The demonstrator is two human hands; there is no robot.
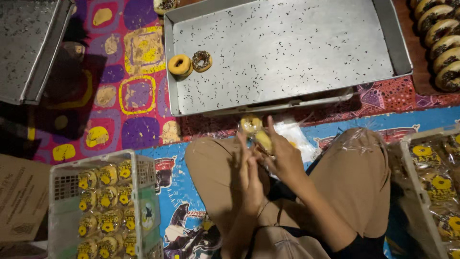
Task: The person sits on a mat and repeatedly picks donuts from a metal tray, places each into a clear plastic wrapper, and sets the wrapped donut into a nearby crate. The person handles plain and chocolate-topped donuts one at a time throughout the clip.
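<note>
My left hand (pixel 250 175) and my right hand (pixel 282 156) meet above my lap, where I sit cross-legged in tan trousers. The right hand grips a small yellow doughnut (pixel 263 140). The left hand's fingers hold a clear plastic bag (pixel 250 125) with another doughnut inside it, just above the right hand's doughnut. In front of me lies a large metal tray (pixel 287 52) dusted with dark sprinkles. Two doughnuts rest at its left edge: a yellow-glazed doughnut (pixel 179 64) and a chocolate-sprinkled doughnut (pixel 201 60).
A white plastic crate (pixel 103 204) of bagged doughnuts stands at lower left, another crate (pixel 431 187) at right. A row of chocolate-topped doughnuts (pixel 441 38) lies at upper right. A second metal tray (pixel 28 48) sits upper left, cardboard (pixel 19 196) at left. A patterned mat (pixel 124 105) covers the floor.
</note>
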